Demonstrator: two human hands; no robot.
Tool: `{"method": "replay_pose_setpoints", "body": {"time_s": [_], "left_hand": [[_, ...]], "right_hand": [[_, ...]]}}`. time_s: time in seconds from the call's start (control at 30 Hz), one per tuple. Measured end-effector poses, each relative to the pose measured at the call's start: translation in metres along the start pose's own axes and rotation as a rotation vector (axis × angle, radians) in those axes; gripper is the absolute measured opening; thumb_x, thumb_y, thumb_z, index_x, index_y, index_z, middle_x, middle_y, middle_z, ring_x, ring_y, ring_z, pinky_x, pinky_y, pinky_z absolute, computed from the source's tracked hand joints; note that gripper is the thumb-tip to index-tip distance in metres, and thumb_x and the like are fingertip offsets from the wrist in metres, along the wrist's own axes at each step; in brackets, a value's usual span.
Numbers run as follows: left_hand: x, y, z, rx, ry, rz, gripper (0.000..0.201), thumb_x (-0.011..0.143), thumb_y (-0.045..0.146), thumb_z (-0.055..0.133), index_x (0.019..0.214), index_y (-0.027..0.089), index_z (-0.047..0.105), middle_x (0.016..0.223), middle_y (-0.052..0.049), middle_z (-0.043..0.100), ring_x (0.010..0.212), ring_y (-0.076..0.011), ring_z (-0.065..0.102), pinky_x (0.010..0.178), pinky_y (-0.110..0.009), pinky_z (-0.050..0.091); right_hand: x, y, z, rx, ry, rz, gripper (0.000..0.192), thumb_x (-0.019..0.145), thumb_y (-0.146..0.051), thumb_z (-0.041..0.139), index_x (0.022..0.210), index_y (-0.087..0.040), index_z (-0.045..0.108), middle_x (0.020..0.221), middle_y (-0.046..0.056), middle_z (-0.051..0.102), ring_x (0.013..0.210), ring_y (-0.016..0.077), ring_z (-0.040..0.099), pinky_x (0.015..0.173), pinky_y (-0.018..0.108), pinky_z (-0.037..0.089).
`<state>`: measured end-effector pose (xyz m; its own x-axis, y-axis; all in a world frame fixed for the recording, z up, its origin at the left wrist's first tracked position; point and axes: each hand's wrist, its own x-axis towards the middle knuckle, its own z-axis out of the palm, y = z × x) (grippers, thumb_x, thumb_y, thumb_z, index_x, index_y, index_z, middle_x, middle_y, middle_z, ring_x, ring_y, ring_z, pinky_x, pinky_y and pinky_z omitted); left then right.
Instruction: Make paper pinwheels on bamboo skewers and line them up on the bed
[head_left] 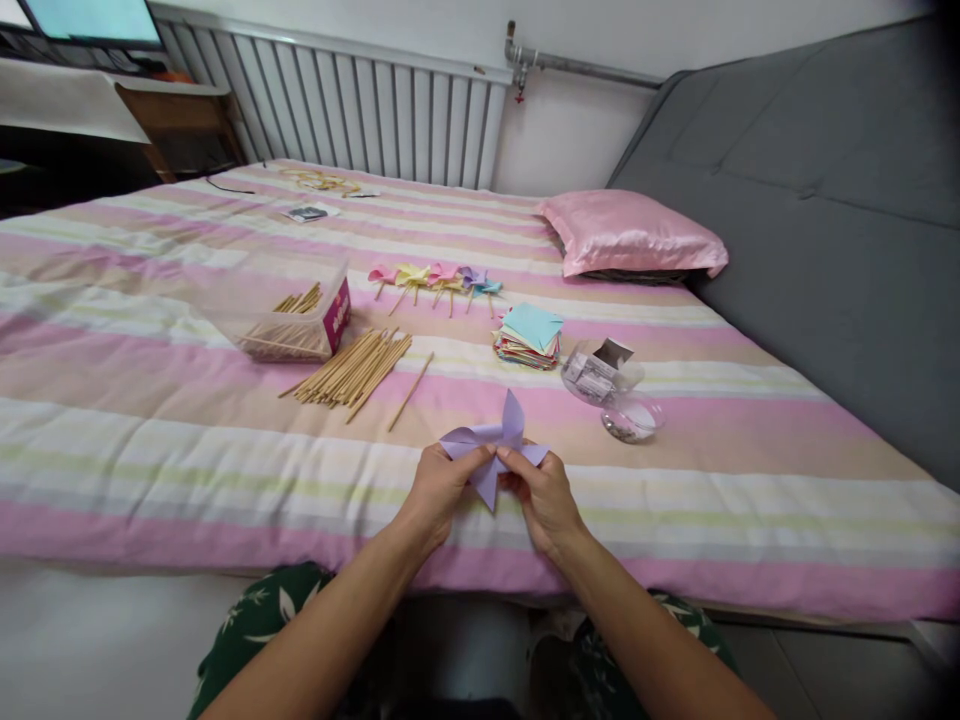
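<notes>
Both hands met at the near edge of the striped bed [150, 470], just in front of the person, with a lilac paper pinwheel [495, 447] pinched between them. The left hand [439, 492] had thumb and fingers closed on the pinwheel's left blade, and the right hand [546, 497] closed on its centre and lower right blade, so the paper lay directly between the two grips, touching both. One blade stood up and away from the person, another pointed down toward the wrists; the wheel faced roughly upward. Whether anything small was held at its centre could not be told. A single loose wooden stick [411, 392] lay on the bed beyond and left of the pinwheel, its long axis slanting from near-left to far-right, nearer to the left hand than to the right. The bundle of sticks [352, 368] lay just left of it on much the same slant. A clear dish [631, 416] sat to the right, nearer the right hand, and the stack of coloured paper squares [529, 336] lay farther off, behind the pinwheel
</notes>
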<state>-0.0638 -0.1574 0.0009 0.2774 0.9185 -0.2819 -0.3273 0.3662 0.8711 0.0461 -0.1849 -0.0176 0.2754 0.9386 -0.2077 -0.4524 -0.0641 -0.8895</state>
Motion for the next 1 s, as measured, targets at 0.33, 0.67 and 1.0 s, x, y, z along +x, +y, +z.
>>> {"method": "replay_pose_setpoints", "body": {"time_s": [0.33, 0.67, 1.0], "left_hand": [[-0.003, 0.031, -0.015, 0.257, -0.158, -0.031, 0.030, 0.066, 0.039, 0.070, 0.084, 0.015, 0.073, 0.076, -0.005, 0.068, 0.065, -0.0150, 0.056, 0.057, -0.023, 0.037], [-0.004, 0.025, -0.014, 0.464, -0.302, -0.089, 0.017, 0.062, 0.029, 0.068, 0.055, 0.014, 0.063, 0.052, 0.001, 0.053, 0.051, -0.0105, 0.043, 0.049, -0.021, 0.029], [-0.001, 0.021, -0.015, 0.532, -0.287, -0.086, 0.015, 0.059, 0.025, 0.068, 0.051, 0.013, 0.062, 0.049, 0.001, 0.050, 0.046, -0.0085, 0.040, 0.045, -0.021, 0.025]], "right_hand": [[0.003, -0.023, -0.015, -0.052, -0.179, 0.216, 0.016, 0.058, -0.023, 0.071, 0.066, -0.014, 0.060, 0.058, -0.002, 0.056, 0.052, 0.0111, 0.048, 0.049, 0.023, 0.038], [0.003, -0.022, -0.023, -0.281, -0.394, 0.241, 0.016, 0.061, -0.021, 0.065, 0.055, -0.016, 0.050, 0.049, -0.006, 0.040, 0.044, 0.0060, 0.032, 0.044, 0.021, 0.024], [0.003, -0.025, -0.023, -0.373, -0.417, 0.193, 0.019, 0.059, -0.022, 0.068, 0.053, -0.016, 0.050, 0.045, -0.007, 0.039, 0.043, 0.0051, 0.031, 0.042, 0.021, 0.021]]}}
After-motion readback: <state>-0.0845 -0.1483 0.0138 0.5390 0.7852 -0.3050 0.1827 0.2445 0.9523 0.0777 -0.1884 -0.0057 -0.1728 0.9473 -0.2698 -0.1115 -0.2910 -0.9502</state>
